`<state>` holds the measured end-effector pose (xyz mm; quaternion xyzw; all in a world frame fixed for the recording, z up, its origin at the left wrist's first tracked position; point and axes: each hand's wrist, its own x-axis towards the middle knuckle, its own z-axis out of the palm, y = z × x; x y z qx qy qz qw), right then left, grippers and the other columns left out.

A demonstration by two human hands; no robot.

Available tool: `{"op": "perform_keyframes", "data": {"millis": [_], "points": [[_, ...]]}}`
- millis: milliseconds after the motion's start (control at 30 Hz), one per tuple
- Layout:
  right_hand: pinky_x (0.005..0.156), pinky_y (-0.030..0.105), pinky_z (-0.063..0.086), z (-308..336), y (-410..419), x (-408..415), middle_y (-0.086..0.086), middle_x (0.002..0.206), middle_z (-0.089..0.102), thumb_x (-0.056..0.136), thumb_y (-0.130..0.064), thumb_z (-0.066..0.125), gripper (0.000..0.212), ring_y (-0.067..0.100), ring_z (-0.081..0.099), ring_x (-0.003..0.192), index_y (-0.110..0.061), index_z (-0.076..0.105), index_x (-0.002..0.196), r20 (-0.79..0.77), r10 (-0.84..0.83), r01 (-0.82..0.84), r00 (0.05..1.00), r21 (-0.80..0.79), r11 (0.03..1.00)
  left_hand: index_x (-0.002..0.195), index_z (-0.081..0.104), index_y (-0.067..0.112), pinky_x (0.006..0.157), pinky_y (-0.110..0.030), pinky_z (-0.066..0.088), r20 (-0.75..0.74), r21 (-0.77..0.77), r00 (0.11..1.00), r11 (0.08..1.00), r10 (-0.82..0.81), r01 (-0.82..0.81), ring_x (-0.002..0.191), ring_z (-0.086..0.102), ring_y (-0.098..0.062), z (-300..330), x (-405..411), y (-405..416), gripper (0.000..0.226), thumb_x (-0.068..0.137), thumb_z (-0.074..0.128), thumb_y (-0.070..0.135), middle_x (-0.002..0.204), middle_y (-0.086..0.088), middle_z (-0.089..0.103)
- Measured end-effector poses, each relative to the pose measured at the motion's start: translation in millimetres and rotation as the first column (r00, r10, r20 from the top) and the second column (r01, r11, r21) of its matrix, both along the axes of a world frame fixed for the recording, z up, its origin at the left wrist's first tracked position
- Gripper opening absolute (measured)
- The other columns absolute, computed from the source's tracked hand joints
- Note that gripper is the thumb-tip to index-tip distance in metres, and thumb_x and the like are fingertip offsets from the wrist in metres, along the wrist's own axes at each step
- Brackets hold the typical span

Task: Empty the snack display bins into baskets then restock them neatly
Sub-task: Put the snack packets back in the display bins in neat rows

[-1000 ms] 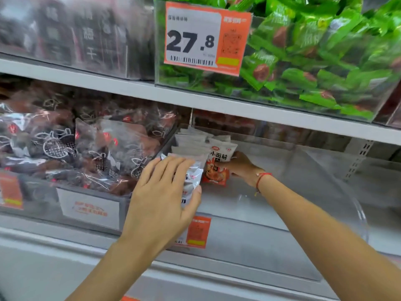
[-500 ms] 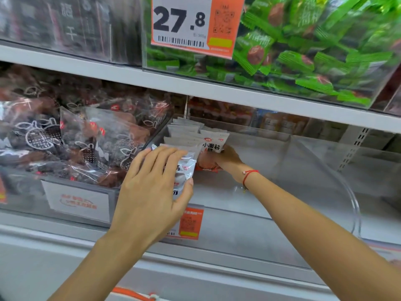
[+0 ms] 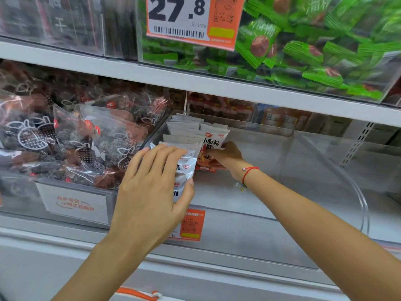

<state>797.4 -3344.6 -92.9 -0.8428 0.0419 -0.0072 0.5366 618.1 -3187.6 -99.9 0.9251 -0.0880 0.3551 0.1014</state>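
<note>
A clear plastic display bin on the middle shelf holds a row of white snack packets standing on edge along its left side. My left hand lies flat over the front of that row, thumb under a silver-white packet. Deeper in the bin, my right hand, red string on the wrist, grips a white and orange packet beside the row. The rest of the bin floor is bare.
A neighbouring bin on the left is full of dark plum packets. Above, a bin of green packets carries a 27.8 price tag. An orange basket handle shows at the bottom edge.
The view has drifted down and closer. Both hands stay on the packets; my right hand has pushed its packet slightly closer against the row.
</note>
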Motion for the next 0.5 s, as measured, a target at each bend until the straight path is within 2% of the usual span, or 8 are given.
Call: {"op": "perform_keyframes", "data": {"millis": [67,200,300,367,433,500], "points": [[0.059,0.025,0.058,4.1,-3.4,-2.5,0.012,0.113,0.064,0.082,-0.024,0.075,0.060,0.022,0.069,0.081,-0.008,0.041,0.129,-0.017,-0.024,0.025,1.000,0.047,0.999,0.129,0.055,0.014,0.118,-0.032,0.015,0.010,-0.017,1.000,1.000,-0.004,0.004,0.127,0.047,-0.021,-0.6,0.8,-0.2,0.049,0.091,0.040,0.040,0.129,-0.001,0.057],[0.068,0.025,0.055,12.4,-18.7,-8.0,0.013,0.120,0.062,0.085,-0.019,0.073,0.046,0.022,0.066,0.088,-0.012,0.043,0.120,-0.050,0.002,-0.002,0.999,-0.004,1.000,0.129,0.055,0.014,0.118,-0.031,0.015,0.044,-0.025,0.999,1.000,-0.014,0.015,0.127,0.047,-0.022,-1.4,1.8,0.6,0.049,0.090,0.041,0.039,0.129,-0.002,0.057],[0.072,0.025,0.054,20.8,-30.7,-15.8,0.011,0.128,0.060,0.086,-0.027,0.073,0.062,0.021,0.065,0.096,-0.007,0.042,0.136,-0.099,0.034,-0.042,0.994,-0.075,0.996,0.130,0.054,0.014,0.117,-0.032,0.015,0.058,-0.031,0.998,0.999,-0.022,0.024,0.127,0.045,-0.022,-1.8,2.6,1.0,0.049,0.090,0.042,0.039,0.129,-0.002,0.056],[0.070,0.024,0.053,25.9,-38.9,-25.5,0.011,0.128,0.059,0.086,-0.029,0.072,0.067,0.020,0.064,0.096,-0.008,0.039,0.141,-0.116,0.050,-0.063,0.992,-0.110,0.992,0.131,0.053,0.013,0.117,-0.032,0.016,0.061,-0.031,0.998,0.999,-0.030,0.032,0.127,0.045,-0.022,-2.2,4.0,1.5,0.050,0.090,0.043,0.039,0.130,-0.003,0.056],[0.074,0.027,0.054,28.0,-49.2,-39.2,0.010,0.125,0.061,0.086,-0.027,0.072,0.059,0.020,0.065,0.096,-0.012,0.044,0.136,-0.066,0.075,-0.086,0.995,-0.183,0.979,0.135,0.051,0.012,0.117,-0.033,0.016,0.058,-0.023,0.998,0.999,-0.033,0.034,0.130,0.044,-0.022,-3.6,4.8,2.2,0.052,0.091,0.042,0.039,0.134,-0.003,0.054],[0.082,0.032,0.055,31.1,-60.7,-57.8,0.007,0.118,0.064,0.085,-0.024,0.072,0.044,0.021,0.065,0.100,-0.016,0.055,0.125,0.066,0.134,-0.110,0.989,-0.287,0.952,0.141,0.046,0.013,0.118,-0.033,0.014,0.053,-0.024,0.998,0.999,-0.039,0.041,0.135,0.041,-0.021,-4.7,5.5,3.4,0.056,0.093,0.041,0.042,0.141,-0.002,0.050]]}}
